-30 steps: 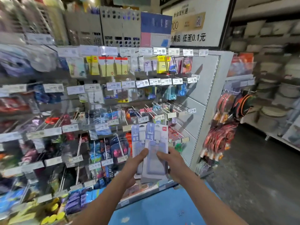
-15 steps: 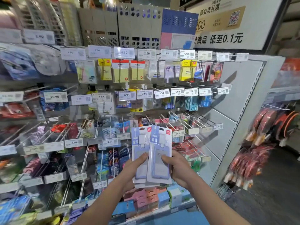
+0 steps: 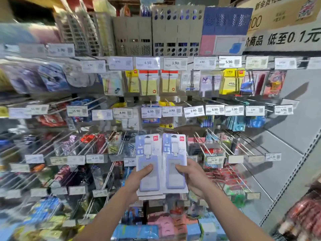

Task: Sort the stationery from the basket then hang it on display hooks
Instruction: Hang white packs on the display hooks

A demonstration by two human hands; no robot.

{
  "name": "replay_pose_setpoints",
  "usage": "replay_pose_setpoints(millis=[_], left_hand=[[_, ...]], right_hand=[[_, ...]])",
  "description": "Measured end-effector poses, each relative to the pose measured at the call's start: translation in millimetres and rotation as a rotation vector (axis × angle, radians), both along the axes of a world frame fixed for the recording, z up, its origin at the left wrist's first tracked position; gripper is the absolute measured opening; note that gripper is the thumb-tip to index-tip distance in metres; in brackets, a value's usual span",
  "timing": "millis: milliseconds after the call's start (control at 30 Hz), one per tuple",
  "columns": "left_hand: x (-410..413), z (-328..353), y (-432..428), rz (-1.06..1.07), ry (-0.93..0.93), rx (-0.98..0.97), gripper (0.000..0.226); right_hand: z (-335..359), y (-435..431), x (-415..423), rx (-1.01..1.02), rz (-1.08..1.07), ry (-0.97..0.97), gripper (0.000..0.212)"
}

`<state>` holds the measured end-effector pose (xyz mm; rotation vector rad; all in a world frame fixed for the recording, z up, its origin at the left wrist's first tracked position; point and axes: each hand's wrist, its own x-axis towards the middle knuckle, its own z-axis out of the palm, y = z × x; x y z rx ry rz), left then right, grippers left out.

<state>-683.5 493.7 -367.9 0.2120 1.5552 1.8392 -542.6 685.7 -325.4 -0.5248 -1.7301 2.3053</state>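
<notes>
Head camera, nearest first: at 6 o'clock the left hand point(image 3: 139, 178) grasps a lilac badge-holder pack point(image 3: 147, 150), thumb pressed on its front. The right hand point(image 3: 192, 176) grasps a matching second pack point(image 3: 174, 148) the same way. Both packs stand upright at centre, edges touching, with more white card edges stacked beneath. Beyond, display hooks point(image 3: 220, 145) with price tags point(image 3: 130, 161) spread from 9 to 3 o'clock. At 12 o'clock hang yellow sticky notes point(image 3: 149, 84), with grey file boxes point(image 3: 175, 30) above.
</notes>
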Motion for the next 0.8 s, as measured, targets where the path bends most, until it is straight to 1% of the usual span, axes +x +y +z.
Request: replay_pose_setpoints(millis=[33,67,133,167,200,233,333,367,433,533,600,700,800], left_hand=[[-3.8,3.7,-5.5,0.026,0.011,0.0,0.102],[-5.3,8.9,-11.2,0.057,0.013,0.004,0.098],[-6.8,14.7,-23.8,0.098,-0.009,0.05,0.076],[-4.9,19.1,-31.5,0.096,-0.024,0.078,0.068],[-5.6,19.5,-40.8,0.103,-0.033,0.101,0.066],[-6.9,20.8,-51.5,0.117,-0.029,0.128,0.071],[-14.4,28.1,-87.5,0.129,0.019,0.171,0.102],[-19.8,30.2,-100.4,0.131,0.024,0.177,0.108],[-33.1,36.3,-127.8,0.134,0.035,0.203,0.112],[-53.7,51.8,-166.3,0.142,0.052,0.268,0.103],[-68.8,67.2,-188.7,0.163,0.071,0.293,0.095],[-103.2,89.7,-223.4,0.181,0.095,0.293,0.068],[-137.5,116.2,-249.8,0.127,0.147,0.299,0.069]], right_hand=[[4.8,2.4,-6.0,0.003,0.021,0.009,0.032],[8.0,4.4,-13.2,0.005,0.036,0.017,0.033],[9.9,4.9,-29.7,0.02,0.048,0.018,0.035],[9.3,2.4,-38.2,0.033,0.05,0.014,0.035],[8.2,-1.6,-46.6,0.047,0.06,0.012,0.036],[7.1,-7.4,-54.7,0.06,0.079,0.01,0.037],[9.6,-32.2,-76.9,0.068,0.142,0.018,0.037],[11.4,-42.4,-84.7,0.073,0.159,0.023,0.035],[13.2,-63.9,-101.9,0.086,0.182,0.021,0.035],[16.8,-94.5,-127.0,0.136,0.21,0.01,0.038],[23.5,-113.4,-141.2,0.153,0.23,0.008,0.037],[27.5,-140.8,-163.6,0.187,0.206,-0.029,0.03],[27.0,-167.7,-187.7,0.235,0.169,-0.057,0.031]])
